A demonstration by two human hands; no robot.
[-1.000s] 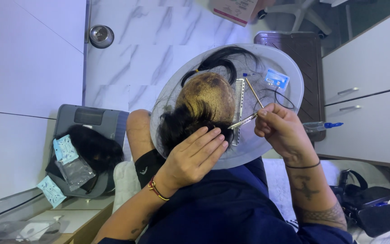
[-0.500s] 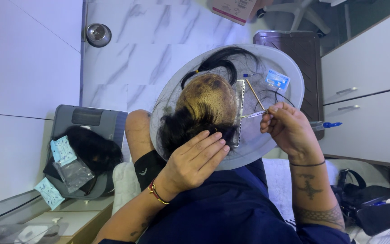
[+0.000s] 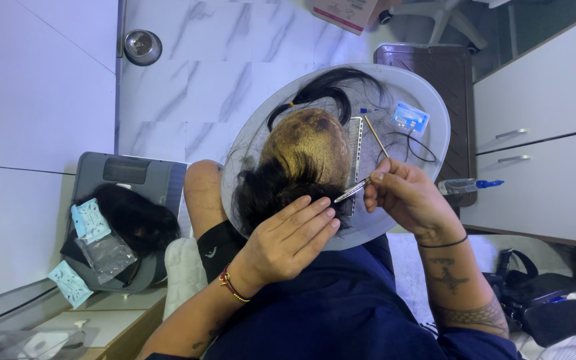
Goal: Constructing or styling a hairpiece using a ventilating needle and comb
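On the pale grey round tray (image 3: 428, 100) lie a golden-tan wig cap (image 3: 308, 143) fringed with black hair (image 3: 271, 190), and beside it a small blue packet (image 3: 409, 118), above white grey-veined marble flooring (image 3: 235, 73).

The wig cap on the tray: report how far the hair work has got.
Done: the near part of the wig cap carries dark hair. In hand: the left hand presses that hair down while the right hand holds a thin metal tool at its edge. Left: the golden-brown mesh crown is bare; a loose black bundle lies on the round tray.
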